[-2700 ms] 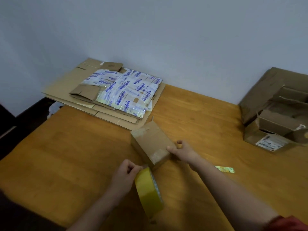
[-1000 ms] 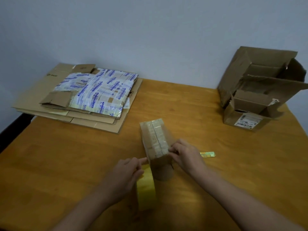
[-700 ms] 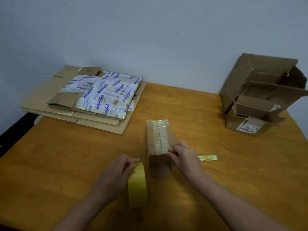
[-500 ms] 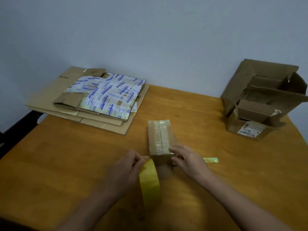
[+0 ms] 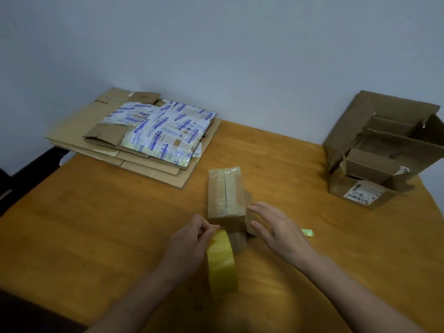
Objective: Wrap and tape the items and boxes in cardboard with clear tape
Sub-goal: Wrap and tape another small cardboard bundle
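A: Where is the box (image 5: 225, 193)?
B: Mid surface (image 5: 120, 224), just far of both hands. Its long axis runs near to far, and a taped seam follows that axis along the top

A: And the grips?
B: The left hand (image 5: 189, 243) is curled, its grip pinching the top of the roll (image 5: 222, 260), which stands on edge just near of the box's near end. Whether the loose tape end is between those fingers I cannot tell. The right hand (image 5: 276, 229) has its grip apart, fingers straight, holding nothing. It lies by the box's near right corner; touching or just off, I cannot tell

A: Which hand is nearer?
B: Both are close. The right sits beside the right wall, the left at the near end face

A: What does the next move turn on?
B: As I judge it, the near end is the part being taped. The box lies straight far of the roll, so tape drawn that way would run up the near face and along the long axis. The right hand looks placed to steady the box or press the tape down

A: Anything else about?
B: Flat cardboard (image 5: 115, 140) far left, open cartons (image 5: 384, 150) far right, and a green tab (image 5: 308, 232) just right of the right hand
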